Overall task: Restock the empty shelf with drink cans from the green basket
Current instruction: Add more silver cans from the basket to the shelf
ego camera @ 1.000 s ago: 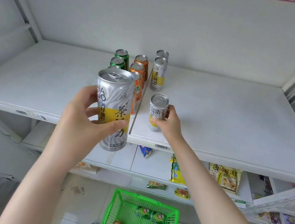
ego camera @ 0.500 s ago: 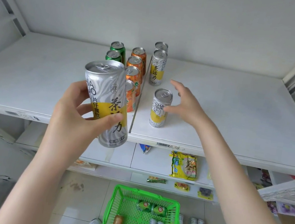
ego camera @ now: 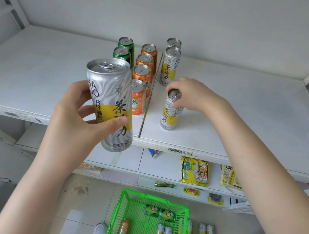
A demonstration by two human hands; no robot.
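Left hand [ego camera: 80, 116] wraps a tall silver-and-yellow aluminium drink can [ego camera: 111, 101], fingers and thumb round its middle. It is held in the air before the front edge of the white metal shelf [ego camera: 251, 116], long axis near upright, top tipped a little left. Behind it on the shelf stand at least two green aluminium cans [ego camera: 124, 48], then a file of four orange aluminium cans [ego camera: 143, 72] running front to back, just left of the shelf seam. Right of the seam: two rear silver-and-yellow cans [ego camera: 170, 66], a gap, then a front silver-and-yellow can [ego camera: 170, 113], upright near the shelf edge. Right hand [ego camera: 192, 94] sits over it, fingertips curled on its top rim, pinching it. Likely step: squaring this can into its file. The held can's place appears to lie forward and right of the left hand, across the seam; that hand carries it and is nearer, but must clear the nearest orange can. On the floor below, a green plastic mesh basket [ego camera: 119, 213] holds more cans lying on their sides.
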